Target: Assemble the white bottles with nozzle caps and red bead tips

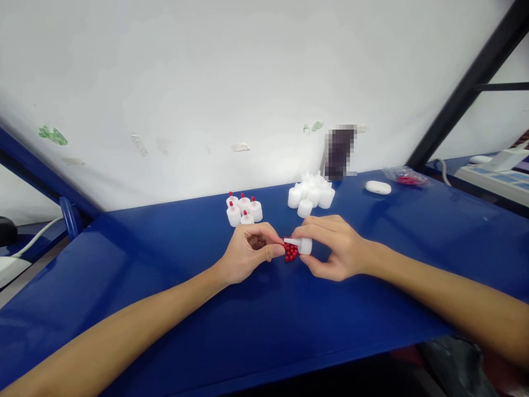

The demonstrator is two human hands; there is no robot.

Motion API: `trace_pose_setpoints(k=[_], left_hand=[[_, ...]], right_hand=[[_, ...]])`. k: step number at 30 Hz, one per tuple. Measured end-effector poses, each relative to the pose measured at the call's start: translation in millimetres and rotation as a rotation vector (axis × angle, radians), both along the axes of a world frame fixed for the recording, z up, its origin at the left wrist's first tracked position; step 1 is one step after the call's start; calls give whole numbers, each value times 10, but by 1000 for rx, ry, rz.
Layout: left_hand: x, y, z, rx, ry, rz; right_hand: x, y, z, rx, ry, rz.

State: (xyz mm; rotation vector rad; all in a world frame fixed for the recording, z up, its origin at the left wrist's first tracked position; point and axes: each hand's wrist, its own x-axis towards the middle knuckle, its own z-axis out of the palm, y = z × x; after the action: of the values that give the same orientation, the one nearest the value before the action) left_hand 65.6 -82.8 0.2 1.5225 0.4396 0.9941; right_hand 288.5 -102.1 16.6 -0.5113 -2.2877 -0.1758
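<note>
A blue metal beam (41,173) slants down at the scene's left, beside a glossy blue tabletop (165,248) that runs across to the right. A whitish wall (185,82) with scraps of tape rises along the table's far edge. From left to right on the far part stand five small white plastic bottles with red tips (244,207), a tight cluster of white plastic bottles without red tips (312,196), a smooth white oval case (378,188) and a clear plastic bag with red contents (407,176); a black metal post (467,94) leans at the far right.

The left hand (243,256) has its thumb and forefinger drawn close together at the nozzle tip; I cannot tell whether anything is pinched between them. The right hand (336,245) is clamped, thumb against fingers, on a small white nozzled bottle (306,246), at the middle of the table by a patch of small red caps (291,252). That bottle lies sideways, long axis roughly left to right, nozzle pointing left and base right
</note>
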Motion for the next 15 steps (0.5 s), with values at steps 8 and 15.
trace_pose_setpoints(k=[8,15], left_hand=[[-1,2,-8,-51,51,11],[2,24,-35,-71,48,58]], right_hand=[[10,-23,-3,-24,40,43],[24,-14,-19,-68,37,61]])
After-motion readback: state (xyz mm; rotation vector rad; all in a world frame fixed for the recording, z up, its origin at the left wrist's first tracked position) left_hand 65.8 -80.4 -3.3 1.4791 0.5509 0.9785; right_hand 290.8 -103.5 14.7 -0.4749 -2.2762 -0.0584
